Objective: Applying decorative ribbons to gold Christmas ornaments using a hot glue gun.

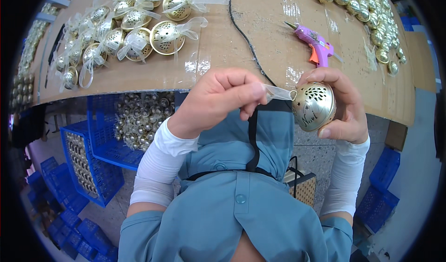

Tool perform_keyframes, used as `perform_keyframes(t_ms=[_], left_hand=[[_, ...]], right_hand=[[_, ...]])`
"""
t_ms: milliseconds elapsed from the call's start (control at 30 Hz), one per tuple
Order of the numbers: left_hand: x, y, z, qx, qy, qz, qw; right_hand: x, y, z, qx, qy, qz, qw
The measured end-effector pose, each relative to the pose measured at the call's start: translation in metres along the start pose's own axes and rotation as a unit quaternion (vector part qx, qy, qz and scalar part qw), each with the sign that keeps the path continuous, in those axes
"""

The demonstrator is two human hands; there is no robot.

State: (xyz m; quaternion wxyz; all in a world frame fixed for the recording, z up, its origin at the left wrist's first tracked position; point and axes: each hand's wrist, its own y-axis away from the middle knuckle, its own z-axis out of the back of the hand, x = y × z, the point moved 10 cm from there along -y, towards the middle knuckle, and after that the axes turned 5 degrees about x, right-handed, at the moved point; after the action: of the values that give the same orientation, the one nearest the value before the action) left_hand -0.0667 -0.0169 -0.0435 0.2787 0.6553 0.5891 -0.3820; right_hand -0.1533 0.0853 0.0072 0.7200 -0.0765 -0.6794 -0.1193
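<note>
Between the fingers and thumb of my right hand (346, 102) sits a gold ball ornament (312, 111) with star and leaf-shaped cut-outs and dark lettering. A small wire loop (293, 95) sticks out of its left side. Through that loop runs a sheer white ribbon (277, 92). My left hand (223, 97) pinches the ribbon's other end, which looks drawn out to the left. Both hands are in front of the table's near edge, over my lap. A purple glue gun (313, 44) with an orange trigger lies on the table just beyond my right hand.
Several gold ornaments with ribbon bows (134, 44) lie at the table's left. More gold ornaments (364, 6) crowd its far right. A black cord (241, 32) crosses the cardboard-covered table (260, 11). Below on the left, blue crates (100, 169) hold more ornaments.
</note>
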Motion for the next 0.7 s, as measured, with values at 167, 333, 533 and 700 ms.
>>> perform_keyframes(t_ms=[167, 333, 533, 700], left_hand=[[-0.002, -0.011, -0.011, 0.065, 0.383, -0.090, 0.917], [0.004, -0.012, -0.007, 0.005, 0.425, -0.105, 0.899], [-0.016, -0.004, -0.002, -0.087, 0.066, -0.171, 0.979], [-0.018, -0.002, 0.004, -0.134, -0.028, -0.155, 0.978]], right_hand=[[-0.007, -0.002, -0.008, -0.007, -0.061, 0.002, 0.998], [-0.009, -0.005, -0.012, -0.007, -0.077, 0.007, 0.997], [-0.014, -0.004, -0.012, -0.017, -0.098, -0.004, 0.995], [-0.015, -0.004, -0.012, -0.013, -0.095, 0.008, 0.995]])
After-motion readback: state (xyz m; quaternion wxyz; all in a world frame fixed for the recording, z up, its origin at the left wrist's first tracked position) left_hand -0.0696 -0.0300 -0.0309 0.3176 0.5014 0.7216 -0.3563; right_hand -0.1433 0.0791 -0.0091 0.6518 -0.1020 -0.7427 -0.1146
